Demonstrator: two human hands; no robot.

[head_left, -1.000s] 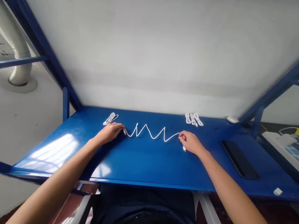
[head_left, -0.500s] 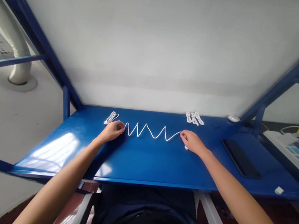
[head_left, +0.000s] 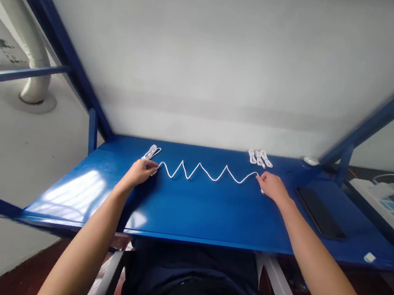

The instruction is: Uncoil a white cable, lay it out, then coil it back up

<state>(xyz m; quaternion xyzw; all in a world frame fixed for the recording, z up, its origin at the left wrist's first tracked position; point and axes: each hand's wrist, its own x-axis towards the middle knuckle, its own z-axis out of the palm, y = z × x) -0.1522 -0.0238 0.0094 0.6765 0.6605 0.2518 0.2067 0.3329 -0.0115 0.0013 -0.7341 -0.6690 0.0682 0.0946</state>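
Note:
A white cable [head_left: 205, 169] runs in a zigzag between my two hands, just over the blue tabletop [head_left: 189, 209]. My left hand [head_left: 141, 171] pinches one end of it, and a small white plug shows below the fingertips. At the other end, my right hand [head_left: 272, 185] is closed on the cable, with a bit of white connector peeking out beneath the fingers. Right behind my left hand lies a coiled white cable [head_left: 152, 152]. Several bundled white cables [head_left: 260, 158] sit at the back, beyond my right hand.
To the right lies a black phone [head_left: 320, 213], with a small white block [head_left: 369, 257] near the front edge. A white rounded object [head_left: 311, 161] rests at the back right corner. Past the table's right side is a power strip [head_left: 388, 206]. Blue frame bars flank the white back panel.
My hands have moved apart, the right one further right and the left one slightly left. The zigzag cable between them is stretched wider. The camera view has shifted a little.

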